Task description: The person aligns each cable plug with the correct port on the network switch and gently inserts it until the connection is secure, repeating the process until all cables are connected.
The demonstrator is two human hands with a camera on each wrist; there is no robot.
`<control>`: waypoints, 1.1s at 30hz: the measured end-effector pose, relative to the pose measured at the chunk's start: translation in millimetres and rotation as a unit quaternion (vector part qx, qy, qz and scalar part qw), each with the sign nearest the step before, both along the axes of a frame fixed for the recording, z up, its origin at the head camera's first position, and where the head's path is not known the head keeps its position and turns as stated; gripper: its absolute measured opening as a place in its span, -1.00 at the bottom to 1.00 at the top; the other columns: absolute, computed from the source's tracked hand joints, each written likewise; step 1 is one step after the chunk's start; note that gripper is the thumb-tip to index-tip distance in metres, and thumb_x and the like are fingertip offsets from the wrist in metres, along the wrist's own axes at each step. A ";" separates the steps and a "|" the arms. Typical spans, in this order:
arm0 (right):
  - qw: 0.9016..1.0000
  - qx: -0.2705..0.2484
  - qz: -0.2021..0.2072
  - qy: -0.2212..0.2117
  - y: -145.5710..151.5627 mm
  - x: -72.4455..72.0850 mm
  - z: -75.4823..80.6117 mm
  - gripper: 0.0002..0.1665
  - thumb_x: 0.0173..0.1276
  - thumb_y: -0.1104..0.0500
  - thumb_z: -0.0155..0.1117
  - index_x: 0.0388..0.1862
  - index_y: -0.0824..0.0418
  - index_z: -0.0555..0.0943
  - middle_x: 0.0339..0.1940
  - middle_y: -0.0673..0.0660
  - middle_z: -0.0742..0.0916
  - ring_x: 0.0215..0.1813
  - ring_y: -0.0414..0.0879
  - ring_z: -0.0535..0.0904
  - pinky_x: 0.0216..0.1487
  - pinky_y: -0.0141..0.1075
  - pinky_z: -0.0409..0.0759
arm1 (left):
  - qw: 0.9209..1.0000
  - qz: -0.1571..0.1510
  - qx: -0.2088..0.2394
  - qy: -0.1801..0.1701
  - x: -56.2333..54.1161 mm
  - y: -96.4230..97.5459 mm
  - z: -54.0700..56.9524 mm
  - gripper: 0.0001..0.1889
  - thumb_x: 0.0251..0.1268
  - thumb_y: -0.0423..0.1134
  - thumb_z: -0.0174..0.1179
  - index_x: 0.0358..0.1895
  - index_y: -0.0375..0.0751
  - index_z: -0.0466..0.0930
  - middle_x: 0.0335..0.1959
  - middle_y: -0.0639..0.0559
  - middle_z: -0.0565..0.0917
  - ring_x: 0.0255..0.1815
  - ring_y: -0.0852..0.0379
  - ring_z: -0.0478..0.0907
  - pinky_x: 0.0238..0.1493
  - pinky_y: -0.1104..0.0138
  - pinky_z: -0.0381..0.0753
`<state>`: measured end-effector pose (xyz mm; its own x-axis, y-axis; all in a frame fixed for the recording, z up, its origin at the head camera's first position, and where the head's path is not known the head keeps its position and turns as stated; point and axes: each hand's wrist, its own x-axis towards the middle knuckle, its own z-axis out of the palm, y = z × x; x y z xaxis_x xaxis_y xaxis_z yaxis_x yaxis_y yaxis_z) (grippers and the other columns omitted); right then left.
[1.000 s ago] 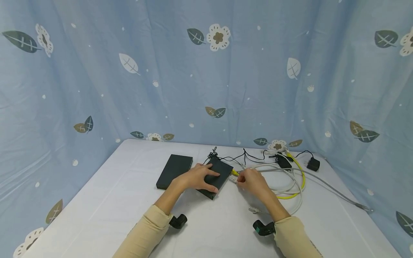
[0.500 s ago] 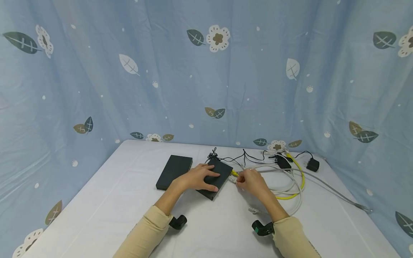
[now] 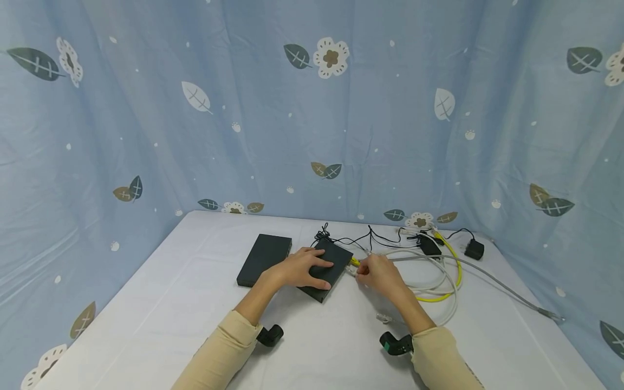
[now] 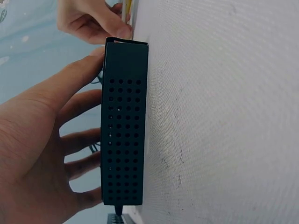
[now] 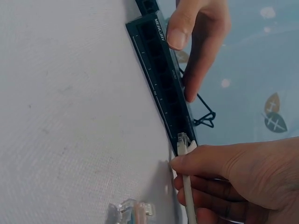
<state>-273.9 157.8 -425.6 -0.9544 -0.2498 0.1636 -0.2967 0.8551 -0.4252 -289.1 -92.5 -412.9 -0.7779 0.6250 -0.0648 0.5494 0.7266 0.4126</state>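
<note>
A black network switch [image 3: 336,257] lies on the white table, its row of ports [image 5: 166,77] facing right. My left hand [image 3: 297,268] rests on its top with the fingers spread; the left wrist view shows the perforated side [image 4: 124,130]. My right hand [image 3: 382,276] pinches a white Ethernet cable [image 5: 188,203] just behind its clear plug [image 5: 182,139]. That plug is at a port near one end of the row; how deep it sits I cannot tell. A yellow cable [image 3: 355,261] meets the same port side behind it.
A second black box [image 3: 264,259] lies to the left. Coiled white and yellow cables [image 3: 458,265], a grey cable [image 3: 507,290], and black power adapters [image 3: 474,248] lie to the right. A loose clear plug [image 3: 384,318] lies near my right wrist. Patterned curtain [image 3: 317,119] hangs behind.
My right hand has shifted very slightly left, toward the switch. The left hand and the switch have stayed in place.
</note>
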 end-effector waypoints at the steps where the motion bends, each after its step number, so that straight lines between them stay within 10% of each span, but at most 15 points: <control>1: 1.000 0.002 0.000 -0.003 -0.4 0.2 0.7 -0.89 0.14 0.26 0.46 -0.54 0.11 0.73 -0.57 -0.06 0.71 -0.50 -0.23 0.50 -0.43 -0.34 0.46 | 1.000 0.000 0.000 0.000 -0.1 -0.1 -0.2 -0.35 0.17 0.24 0.30 0.35 0.19 0.48 0.57 -0.08 0.18 0.57 -0.19 0.07 0.38 -0.25 0.23; 33: 1.000 -0.015 0.015 -0.011 4.0 -3.1 -2.8 -0.96 0.18 0.19 0.46 -0.37 0.12 0.78 -0.50 -0.08 0.74 -0.46 -0.28 0.54 -0.43 -0.37 0.49 | 1.000 0.005 0.004 0.004 -0.2 0.5 -1.4 -0.32 0.12 0.28 0.32 0.34 0.20 0.49 0.56 -0.07 0.19 0.55 -0.18 0.10 0.38 -0.24 0.23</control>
